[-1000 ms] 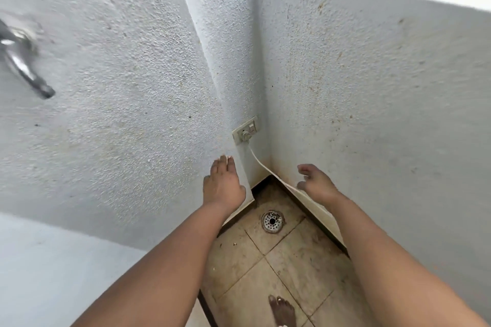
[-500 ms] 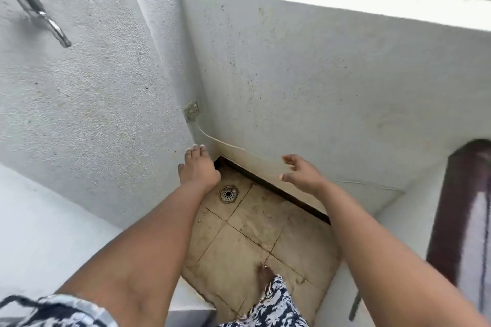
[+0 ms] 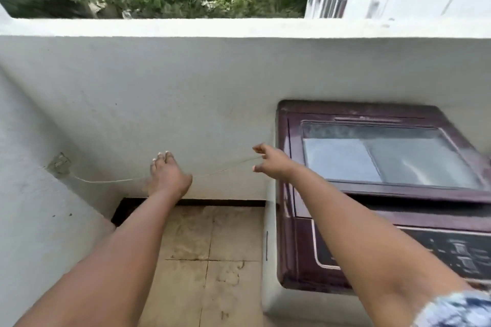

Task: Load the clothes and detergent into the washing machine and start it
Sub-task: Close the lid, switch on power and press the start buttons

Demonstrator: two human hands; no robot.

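One washing machine (image 3: 382, 194) newly visible

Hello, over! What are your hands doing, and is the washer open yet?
Both hands empty: left hand flat, right hand spread. Washing machine at right, lid shut. No clothes or detergent in sight.

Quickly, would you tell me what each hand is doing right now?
Left hand: open, fingers together, holding nothing.
Right hand: open, fingers loosely spread, holding nothing.
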